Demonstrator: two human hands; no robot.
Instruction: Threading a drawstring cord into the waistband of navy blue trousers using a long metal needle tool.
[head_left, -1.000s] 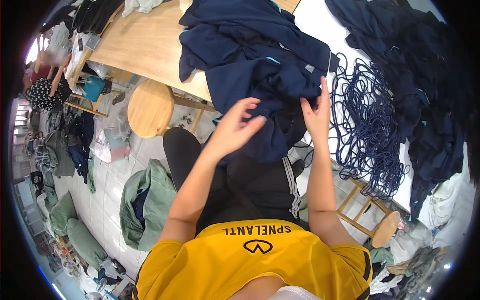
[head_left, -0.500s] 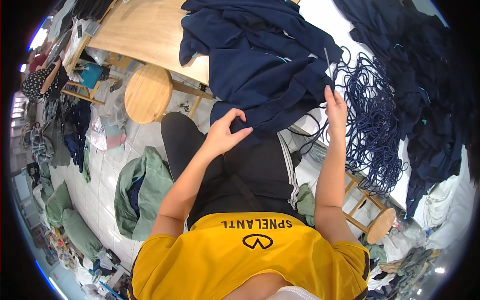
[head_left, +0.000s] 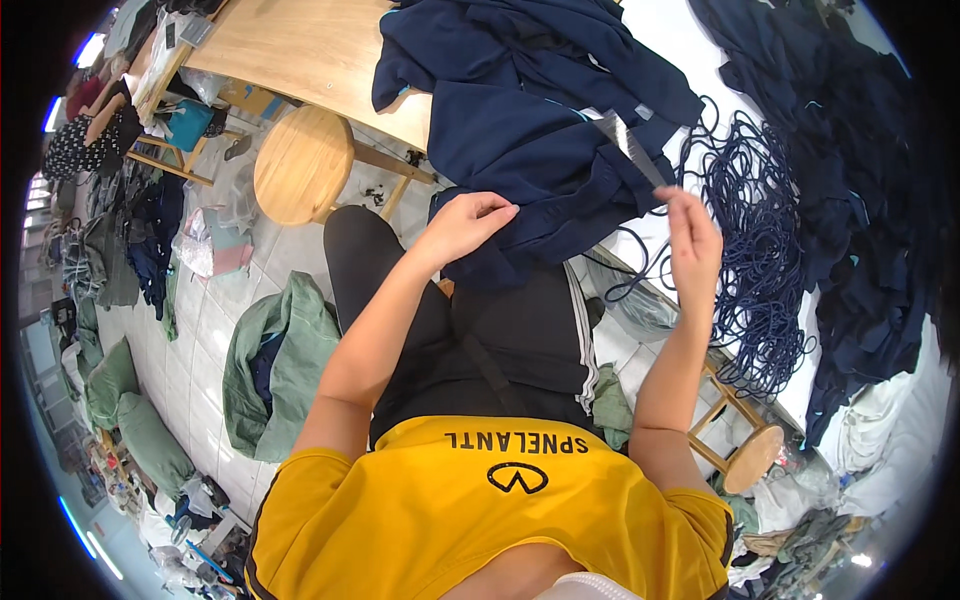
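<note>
A navy garment (head_left: pixel 530 150), apparently of sweatshirt-like cloth, spreads from the tabletop over its near edge onto my lap. My left hand (head_left: pixel 465 230) is closed in a pinch at the garment's near left part, thumb and index finger together on the cloth. To the right, my right hand (head_left: pixel 692 240) is raised beside the garment and closed on a thin metal rod (head_left: pixel 632 150), smeared by motion and pointing up and left. Dark blue cord (head_left: pixel 625 290) loops down near that hand, but whether it joins the rod cannot be made out.
A tangled heap of navy cords (head_left: pixel 750 260) lies on the white table at right, beside piled navy garments (head_left: pixel 850 200). A round wooden stool (head_left: pixel 303 165) stands left of the wooden table (head_left: pixel 290 50). Green cloth (head_left: pixel 280 370) lies on the floor; another person (head_left: pixel 95 135) is at far left.
My right hand has moved right and slightly down, the rod swinging with it. My left thumb and index finger, apart before, have closed together, and that hand has shifted a little up and right.
</note>
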